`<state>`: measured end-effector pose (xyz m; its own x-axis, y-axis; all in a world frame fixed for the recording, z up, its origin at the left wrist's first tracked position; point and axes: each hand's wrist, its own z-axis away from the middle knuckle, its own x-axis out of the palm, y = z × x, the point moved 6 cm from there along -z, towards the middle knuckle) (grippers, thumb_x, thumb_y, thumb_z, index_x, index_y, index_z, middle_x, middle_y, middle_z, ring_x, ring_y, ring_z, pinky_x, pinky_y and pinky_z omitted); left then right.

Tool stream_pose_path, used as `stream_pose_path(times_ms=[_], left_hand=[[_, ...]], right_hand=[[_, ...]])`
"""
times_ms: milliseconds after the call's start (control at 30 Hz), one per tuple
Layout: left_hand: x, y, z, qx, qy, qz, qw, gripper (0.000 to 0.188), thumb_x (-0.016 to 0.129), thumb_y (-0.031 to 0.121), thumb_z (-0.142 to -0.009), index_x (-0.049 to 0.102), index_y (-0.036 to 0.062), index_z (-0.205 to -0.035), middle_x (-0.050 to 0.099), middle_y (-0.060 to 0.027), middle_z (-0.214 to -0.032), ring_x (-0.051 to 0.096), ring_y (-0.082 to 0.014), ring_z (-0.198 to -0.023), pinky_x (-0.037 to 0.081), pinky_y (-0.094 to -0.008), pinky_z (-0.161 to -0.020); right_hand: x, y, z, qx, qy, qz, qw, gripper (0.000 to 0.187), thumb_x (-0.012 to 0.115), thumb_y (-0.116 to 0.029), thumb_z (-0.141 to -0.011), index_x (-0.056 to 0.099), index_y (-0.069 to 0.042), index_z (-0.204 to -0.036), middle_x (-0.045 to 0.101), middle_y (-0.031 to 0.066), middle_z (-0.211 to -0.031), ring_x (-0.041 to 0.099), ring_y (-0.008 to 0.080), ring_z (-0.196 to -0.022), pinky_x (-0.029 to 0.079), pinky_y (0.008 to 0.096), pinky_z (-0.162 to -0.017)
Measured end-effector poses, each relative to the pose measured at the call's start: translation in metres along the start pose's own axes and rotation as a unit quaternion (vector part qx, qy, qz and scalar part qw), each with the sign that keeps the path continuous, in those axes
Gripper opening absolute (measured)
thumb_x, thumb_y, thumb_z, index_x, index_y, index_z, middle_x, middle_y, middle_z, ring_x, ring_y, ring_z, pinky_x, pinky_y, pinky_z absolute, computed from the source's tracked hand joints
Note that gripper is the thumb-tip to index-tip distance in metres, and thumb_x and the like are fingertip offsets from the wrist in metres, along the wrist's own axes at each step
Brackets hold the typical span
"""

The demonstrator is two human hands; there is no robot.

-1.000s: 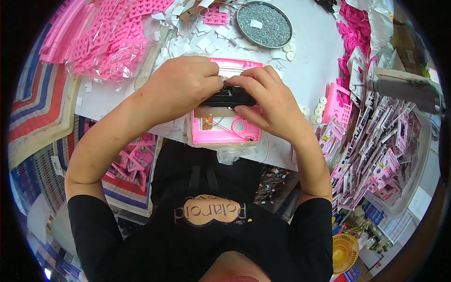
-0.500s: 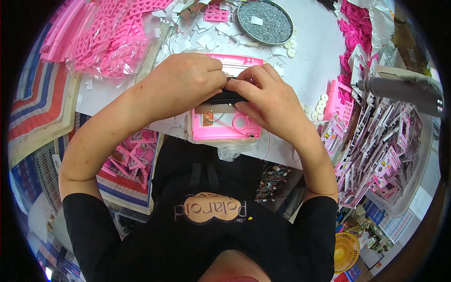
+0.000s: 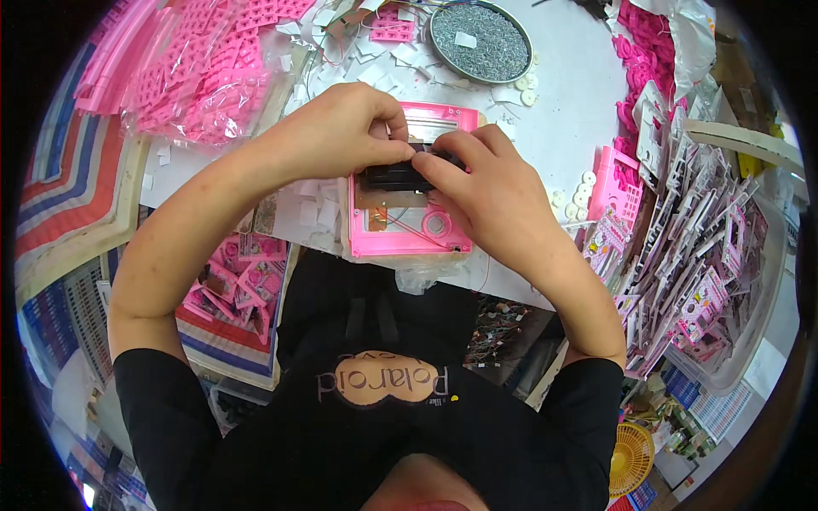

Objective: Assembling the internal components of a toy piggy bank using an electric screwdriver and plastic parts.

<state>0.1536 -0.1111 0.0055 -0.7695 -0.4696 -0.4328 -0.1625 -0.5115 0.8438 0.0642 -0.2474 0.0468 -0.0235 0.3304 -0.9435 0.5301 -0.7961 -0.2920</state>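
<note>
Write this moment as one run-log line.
left hand: at black part | right hand: over its right end | pink frame: beneath black part | round dish: beyond hands

We see a pink casing (image 3: 396, 247), a black block (image 3: 394, 177), a white tabletop (image 3: 569, 98), red, white and blue striped fabric (image 3: 77, 198), and a yellow basket (image 3: 630, 460).
</note>
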Motion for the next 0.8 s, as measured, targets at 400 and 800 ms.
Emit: stream_pose_path(times_ms=[400, 800], left_hand=[[0.005, 0.005, -0.013, -0.019, -0.047, -0.045, 0.998, 0.019, 0.07, 0.017, -0.081, 0.068, -0.0017, -0.083, 0.064, -0.0044, -0.065, 0.056, -0.0096, -0.057, 0.044, -0.0279, -0.053], [0.002, 0.009, -0.017, -0.023, -0.101, -0.044, 0.994, 0.017, 0.069, 0.015, -0.082, 0.066, -0.002, -0.084, 0.064, -0.0051, -0.066, 0.056, -0.0096, -0.058, 0.045, -0.0292, -0.054]], right_hand=[[0.002, -0.034, -0.001, -0.038, 0.015, 0.181, 0.983, 0.033, 0.065, -0.014, -0.074, 0.07, 0.002, -0.103, 0.065, 0.012, -0.085, 0.058, 0.027, -0.085, 0.049, 0.0418, -0.076], [-0.001, -0.021, -0.013, 0.032, -0.067, 0.066, 0.995, 0.031, 0.069, -0.011, -0.077, 0.068, 0.0, -0.106, 0.065, 0.0118, -0.09, 0.061, 0.0295, -0.089, 0.053, 0.0394, -0.077]])
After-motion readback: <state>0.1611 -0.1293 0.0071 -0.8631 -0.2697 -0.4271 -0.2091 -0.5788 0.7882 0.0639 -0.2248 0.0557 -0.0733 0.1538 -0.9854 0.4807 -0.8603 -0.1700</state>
